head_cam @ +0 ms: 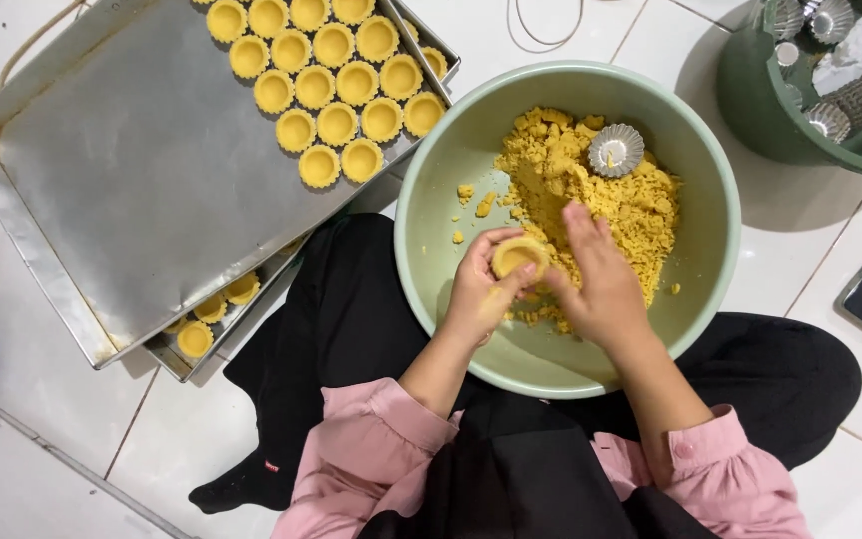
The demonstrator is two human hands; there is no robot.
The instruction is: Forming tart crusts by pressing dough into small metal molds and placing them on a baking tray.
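Both hands work over the green bowl (421, 215) of yellow dough (641, 210). Left hand (481, 289) cups a dough-filled tart mould (519, 256); right hand (601, 284) pinches its edge. Nearby, a metal tray (142, 170) holds tart shells (336, 75).

Near the frame's centre, the left hand (481, 289) was cupped, fingers curled upward. Touching it, the right hand (601, 284) pointed fingers toward the upper frame. Both pink-sleeved forearms rose from the bottom edge.
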